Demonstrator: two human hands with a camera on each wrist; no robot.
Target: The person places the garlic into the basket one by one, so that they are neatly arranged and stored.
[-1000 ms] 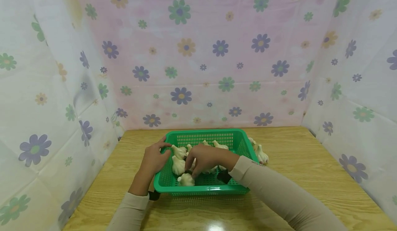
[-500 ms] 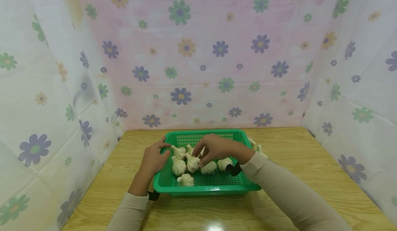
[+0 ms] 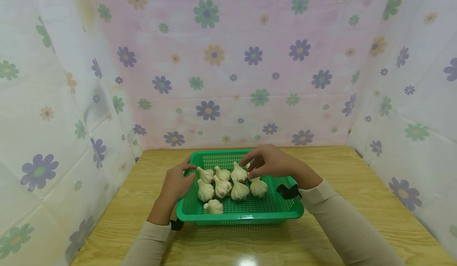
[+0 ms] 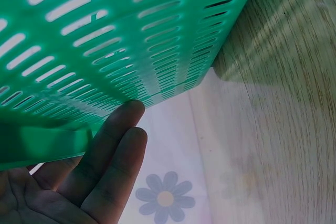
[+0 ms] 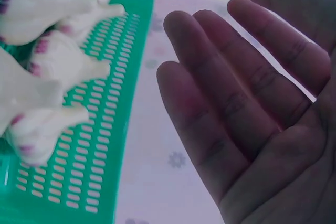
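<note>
In the head view, a green slotted plastic basket [image 3: 250,217] holds several garlic bulbs, placed roughly in rows; one garlic bulb [image 3: 214,207] lies alone near the front left. My left hand [image 3: 178,182] grips the basket's left rim, thumb and index finger over the top. In the left wrist view, other fingers [image 4: 118,156] touch the outer wall from below. My right hand [image 3: 273,162] hovers over the back right, fingertips beside a garlic bulb [image 3: 239,172] and partly hiding another behind them. Its fingers [image 5: 226,93] are straight in the right wrist view, holding nothing.
The basket stands on a wood-grain table [image 3: 339,202]. Flower-printed cloth [image 3: 235,67] encloses the back and both sides. Each wrist wears a black strap, and both forearms reach in from the front.
My right hand has moved right, from the left-middle bulbs to the back right of the basket, uncovering the middle bulbs. Garlic outside the basket's right side is now hidden. My left hand stays put.
</note>
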